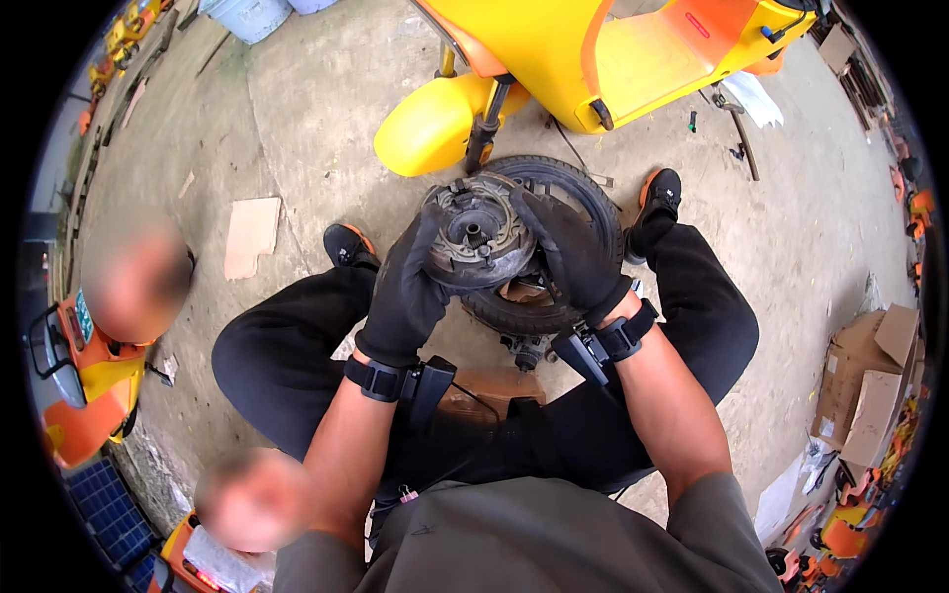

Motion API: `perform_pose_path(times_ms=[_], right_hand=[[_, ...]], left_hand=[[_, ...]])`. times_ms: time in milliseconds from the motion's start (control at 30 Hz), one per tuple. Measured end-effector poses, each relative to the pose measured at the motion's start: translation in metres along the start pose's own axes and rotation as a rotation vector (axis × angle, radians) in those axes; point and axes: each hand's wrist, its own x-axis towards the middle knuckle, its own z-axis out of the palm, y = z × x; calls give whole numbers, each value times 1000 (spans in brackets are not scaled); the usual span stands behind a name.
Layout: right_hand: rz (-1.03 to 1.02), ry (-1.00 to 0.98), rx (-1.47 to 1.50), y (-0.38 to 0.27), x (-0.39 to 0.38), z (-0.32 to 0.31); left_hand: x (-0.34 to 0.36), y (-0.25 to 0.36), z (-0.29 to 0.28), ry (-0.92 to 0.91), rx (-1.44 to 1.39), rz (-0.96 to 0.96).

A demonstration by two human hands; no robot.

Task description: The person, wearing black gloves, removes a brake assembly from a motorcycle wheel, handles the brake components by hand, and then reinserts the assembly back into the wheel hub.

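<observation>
Over the left part of the black tyre (599, 203), your left hand (405, 292) and right hand (581, 259) grasp one round metal brake plate (477, 237) by opposite sides; beyond this tyre is the yellow scooter (556, 59).

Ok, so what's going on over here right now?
Someone's gloved left hand and right hand are holding a round, greasy-looking metal part from either side. It is over a wheel with a black tire on the concrete floor; whether the two touch is hard to tell. Just beyond them is a yellow and orange scooter, its front fender close to the wheel.
</observation>
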Motion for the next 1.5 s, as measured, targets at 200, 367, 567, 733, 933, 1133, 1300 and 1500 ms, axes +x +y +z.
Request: perform_pose_path(times_ms=[200, 367, 567, 733, 933, 1133, 1300, 1500], right_hand=[[104, 26, 238, -15, -1, 7], [630, 1, 930, -40, 17, 2], [645, -48, 793, -38, 20, -2], [534, 38, 817, -36, 16, 1], [575, -102, 832, -51, 20, -12], [391, -53, 783, -40, 19, -1], [-199, -3, -98, -6, 5, -3], [-85, 7, -226, 4, -4, 0]], left_hand=[[-10, 15, -9, -54, 831, 456], [-13, 11, -10, -51, 812, 465], [-11, 10, -7, -44, 737, 478], [-9, 15, -6, -61, 792, 437], [-6, 16, -9, -38, 772, 465], [-6, 23, -6, -9, 851, 494], [-5, 19, -9, -42, 715, 383], [-5, 21, -11, -96, 776, 491]])
